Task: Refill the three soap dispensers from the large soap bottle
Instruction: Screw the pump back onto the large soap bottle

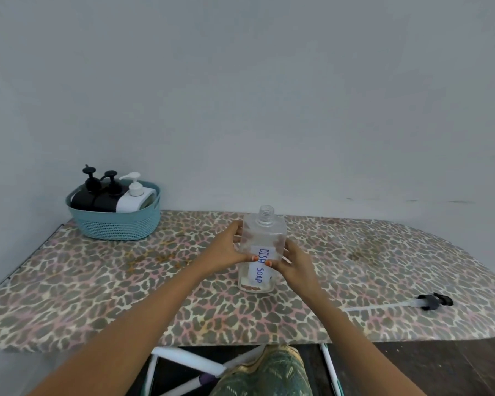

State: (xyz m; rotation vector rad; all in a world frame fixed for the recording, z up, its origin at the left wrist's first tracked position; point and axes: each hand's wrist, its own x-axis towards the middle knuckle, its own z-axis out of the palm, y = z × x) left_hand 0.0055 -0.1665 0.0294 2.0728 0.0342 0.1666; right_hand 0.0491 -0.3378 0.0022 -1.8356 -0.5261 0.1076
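Clear square plastic bottle labelled "DISH SOAP" (262,250) stands uncapped mid-board, gripped by left hand (229,250) and right hand (293,262). Black pump (435,301) lies right. Judged: positioning before pouring.

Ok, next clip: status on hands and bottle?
Left hand and right hand both grip clear "DISH SOAP" bottle, upright on ironing board, neck open. Pump lying far right. Three dispensers in blue basket. Nothing obstructing.

The leopard-print surface (97,295) carries a teal basket (115,221) at ten o'clock, a clear uncapped bottle (262,250) labelled "DISH SOAP" near centre, and a black pump head (435,301) lying at four o'clock.
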